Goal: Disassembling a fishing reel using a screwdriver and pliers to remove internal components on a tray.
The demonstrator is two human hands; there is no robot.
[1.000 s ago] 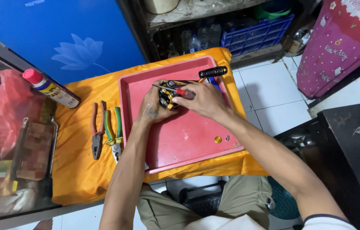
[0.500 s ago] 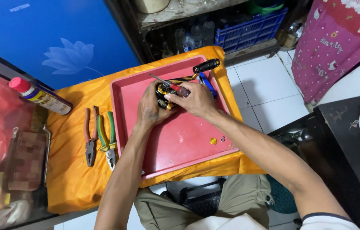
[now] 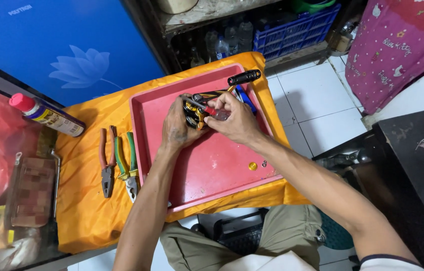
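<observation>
Spray can: lies on the orange cloth, far left.
Pliers: two pairs, beside the red tray.
Left hand: clamped on a small black-and-yellow part over the tray.
Right hand: pinches a red-handled screwdriver against the part.

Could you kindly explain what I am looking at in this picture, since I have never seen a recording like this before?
There is no machine here: a camera worn on a person's head looks down at their own two bare hands. The left hand steadies a small black and yellow mechanical part over a red tray. The right hand works on it with a red-handled screwdriver. The tray lies on an orange cloth. Beside it lie two pairs of pliers and a spray can. A small gold piece lies loose in the tray.
</observation>
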